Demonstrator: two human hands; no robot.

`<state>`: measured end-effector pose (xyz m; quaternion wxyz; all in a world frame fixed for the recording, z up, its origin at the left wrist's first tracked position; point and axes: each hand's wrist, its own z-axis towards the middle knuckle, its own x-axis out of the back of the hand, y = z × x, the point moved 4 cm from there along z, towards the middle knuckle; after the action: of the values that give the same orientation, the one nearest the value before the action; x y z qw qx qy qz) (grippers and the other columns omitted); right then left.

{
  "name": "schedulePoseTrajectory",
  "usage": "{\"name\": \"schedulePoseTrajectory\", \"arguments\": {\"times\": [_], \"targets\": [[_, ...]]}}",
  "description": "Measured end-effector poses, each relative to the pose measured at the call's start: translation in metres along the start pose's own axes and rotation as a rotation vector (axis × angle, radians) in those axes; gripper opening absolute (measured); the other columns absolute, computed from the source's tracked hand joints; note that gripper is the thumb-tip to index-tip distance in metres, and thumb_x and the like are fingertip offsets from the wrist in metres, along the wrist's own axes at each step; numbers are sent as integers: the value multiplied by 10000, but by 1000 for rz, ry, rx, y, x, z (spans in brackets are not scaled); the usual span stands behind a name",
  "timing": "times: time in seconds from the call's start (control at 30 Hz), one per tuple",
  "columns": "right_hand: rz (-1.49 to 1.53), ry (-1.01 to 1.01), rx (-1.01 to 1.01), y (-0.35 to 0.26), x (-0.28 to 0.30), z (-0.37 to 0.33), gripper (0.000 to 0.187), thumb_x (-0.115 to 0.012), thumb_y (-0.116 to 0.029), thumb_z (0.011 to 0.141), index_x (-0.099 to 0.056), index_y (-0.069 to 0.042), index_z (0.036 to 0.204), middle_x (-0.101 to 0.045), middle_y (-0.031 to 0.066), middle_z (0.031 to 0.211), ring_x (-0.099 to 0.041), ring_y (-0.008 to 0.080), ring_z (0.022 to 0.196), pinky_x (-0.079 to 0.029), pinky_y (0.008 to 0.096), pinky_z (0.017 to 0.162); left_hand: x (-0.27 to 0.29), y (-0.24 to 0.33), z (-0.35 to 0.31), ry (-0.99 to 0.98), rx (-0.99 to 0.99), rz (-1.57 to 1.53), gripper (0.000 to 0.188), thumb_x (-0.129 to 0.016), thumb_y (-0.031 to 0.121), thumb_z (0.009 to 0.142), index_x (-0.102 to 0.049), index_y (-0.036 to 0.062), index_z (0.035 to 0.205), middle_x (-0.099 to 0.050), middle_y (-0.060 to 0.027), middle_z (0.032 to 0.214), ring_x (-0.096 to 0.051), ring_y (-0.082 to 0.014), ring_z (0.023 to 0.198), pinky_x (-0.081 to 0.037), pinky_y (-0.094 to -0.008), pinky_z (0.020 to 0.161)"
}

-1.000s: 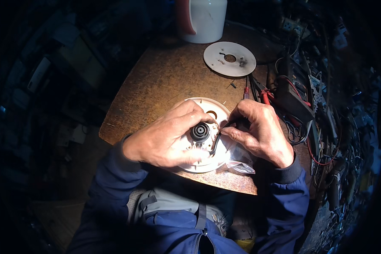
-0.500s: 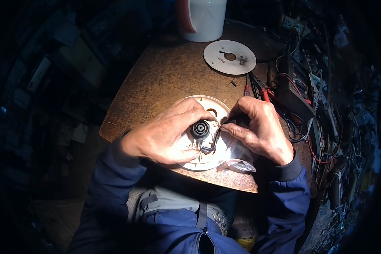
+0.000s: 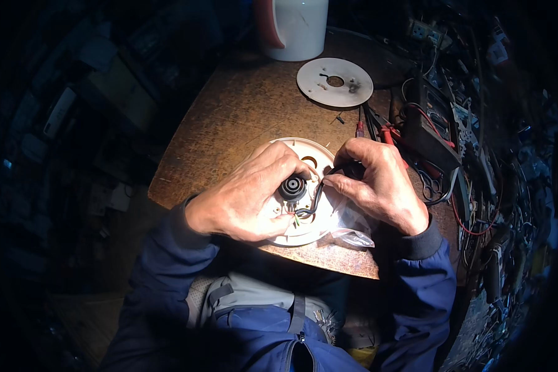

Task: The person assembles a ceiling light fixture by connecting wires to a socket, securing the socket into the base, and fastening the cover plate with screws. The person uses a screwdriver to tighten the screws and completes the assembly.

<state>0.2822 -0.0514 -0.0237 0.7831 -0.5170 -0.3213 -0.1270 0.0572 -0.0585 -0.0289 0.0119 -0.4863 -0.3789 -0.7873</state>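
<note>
A round white kettle base (image 3: 309, 231) lies on the wooden table close to its front edge. From its middle rises a black ringed connector (image 3: 292, 188). My left hand (image 3: 242, 195) grips the base from the left, its fingers beside the connector and its thumb low by the thin wire ends. A black power cord (image 3: 317, 199) bends across the base's right side. My right hand (image 3: 384, 186) pinches this cord between thumb and forefinger at the base's right edge; its other fingers curl round and hide the rest. A clear plastic bag (image 3: 352, 237) lies below that hand.
A white jug (image 3: 304, 31) with a red handle stands at the back of the table (image 3: 229, 111). Before it lies a white disc (image 3: 322, 93) with a scorched patch. A red-handled screwdriver (image 3: 360, 129), scissors (image 3: 435, 186) and tangled wires crowd the right side.
The view has shifted very slightly. Both hands keep their places on the base and the cord, with only slight finger movement.
</note>
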Motion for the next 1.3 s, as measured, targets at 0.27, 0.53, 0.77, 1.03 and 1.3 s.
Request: {"name": "schedulePoseTrajectory", "arguments": {"times": [0.27, 0.53, 0.77, 1.03, 1.3], "targets": [[53, -26, -25, 5, -3, 1, 269, -851, -154, 806, -747, 60, 932, -745, 230, 836, -757, 346, 752, -567, 425, 672, 7, 6, 2, -32, -11, -45, 773, -894, 184, 705, -595, 11, 1397, -591, -160, 1324, -559, -335, 1306, -448, -431, 1123], [75, -28, -7, -1, 1, 0, 235, -827, -157, 837, -764, 50, 926, -756, 220, 798, -781, 345, 749, -587, 423, 688, 2, 7, 3, 31, -2, -3, 696, -881, 174, 712, -617, 19, 1337, -597, -139, 1242, -586, -316, 1201, -461, -418, 1068], [-4, -92, -9, -8, 6, -3, 216, -836, -115, 883, -760, 68, 967, -771, 185, 811, -750, 215, 716, -581, 353, 680, 0, 8, 3, 88, -12, 4, 627, -865, 155, 706, -635, 30, 1275, -603, -135, 1173, -599, -315, 1142, -475, -417, 1016], [3, -34, 84, -3, 0, -2, 210, -789, -154, 859, -738, 46, 899, -736, 228, 776, -755, 372, 707, -566, 433, 641, -4, 10, 3, 134, -10, 43, 579, -840, 131, 707, -649, 25, 1243, -606, -142, 1149, -613, -319, 1117, -494, -410, 980], [44, -63, 13, -1, 1, -2, 233, -819, -182, 865, -742, 36, 897, -727, 213, 755, -733, 344, 662, -544, 419, 615, -4, 4, 2, 93, -19, 22, 657, -880, 158, 715, -639, 11, 1308, -609, -161, 1221, -610, -342, 1181, -488, -436, 1041]]}}
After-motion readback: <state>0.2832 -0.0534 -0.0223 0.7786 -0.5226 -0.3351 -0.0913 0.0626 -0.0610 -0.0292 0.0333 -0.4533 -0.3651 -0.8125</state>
